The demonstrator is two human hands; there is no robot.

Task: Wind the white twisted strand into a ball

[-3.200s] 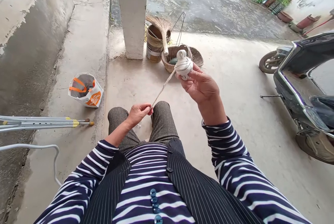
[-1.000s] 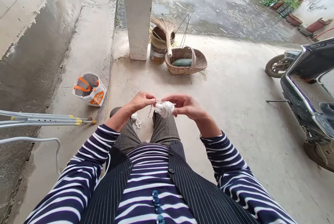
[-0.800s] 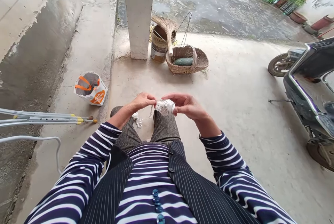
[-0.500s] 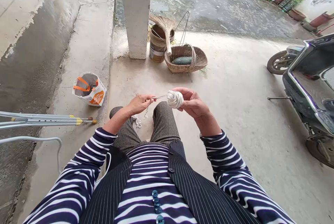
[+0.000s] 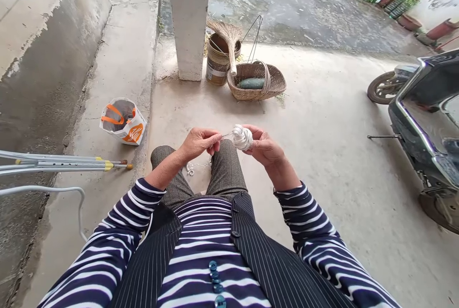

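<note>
My right hand (image 5: 264, 146) grips a ball of white cord (image 5: 242, 137) between thumb and fingers, above my right knee. A short stretch of the cord runs from the ball to my left hand (image 5: 201, 144), which pinches it just to the left. The pinching fingertips are partly hidden by the hand itself. Below, between my legs, loose cord (image 5: 190, 169) lies in small loops, partly covered by my left forearm and knee.
A white bag with orange handles (image 5: 133, 128) stands to the left, near crutches (image 5: 71, 163). Ahead are a pillar (image 5: 189, 21), a bucket (image 5: 216, 66) with a straw broom (image 5: 229, 38), and a wicker basket (image 5: 256, 93) holding a green gourd (image 5: 251, 83). A scooter (image 5: 412, 121) stands at right.
My left hand has moved right, closer to the ball, so the cord between the hands is shorter. The ball has turned in my right hand.
</note>
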